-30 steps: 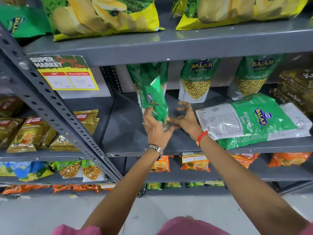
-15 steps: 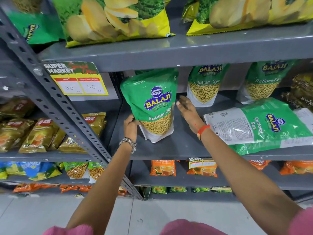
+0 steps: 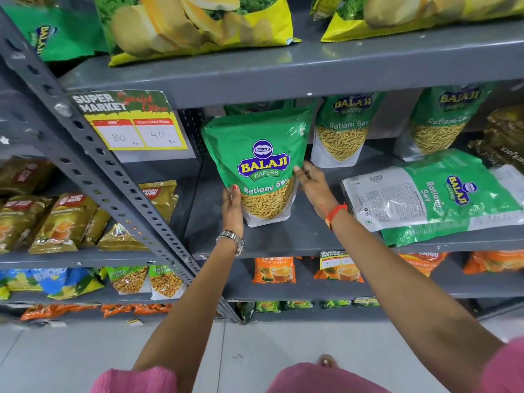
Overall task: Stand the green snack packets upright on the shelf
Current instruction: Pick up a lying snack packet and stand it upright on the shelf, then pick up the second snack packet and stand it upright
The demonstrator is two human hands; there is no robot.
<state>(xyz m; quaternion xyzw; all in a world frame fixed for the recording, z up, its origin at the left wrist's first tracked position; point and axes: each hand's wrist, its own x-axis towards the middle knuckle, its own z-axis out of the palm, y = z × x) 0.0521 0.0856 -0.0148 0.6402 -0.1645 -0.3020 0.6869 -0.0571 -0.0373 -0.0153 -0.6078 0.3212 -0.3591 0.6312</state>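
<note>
A green Balaji Ratlami Sev packet (image 3: 261, 163) stands upright, front facing me, at the left end of the grey middle shelf (image 3: 283, 239). My left hand (image 3: 232, 207) grips its lower left edge, thumb on the front. My right hand (image 3: 314, 188) holds its right edge at mid height. Behind it the top of another green packet (image 3: 255, 107) peeks out. Two more green packets (image 3: 343, 129) (image 3: 442, 123) stand upright at the back of the shelf. A further green packet (image 3: 433, 194) lies flat on the right, back side up.
Yellow chip bags (image 3: 198, 26) sit on the shelf above. A price tag (image 3: 127, 123) hangs on the slanted shelf post (image 3: 93, 165). Brown packets (image 3: 507, 137) lie at the far right. Orange tea packets (image 3: 273, 269) fill the shelf below.
The packet was twisted edge-on between my hands; it has turned to face front and now stands on the shelf. My left hand moved to its left edge.
</note>
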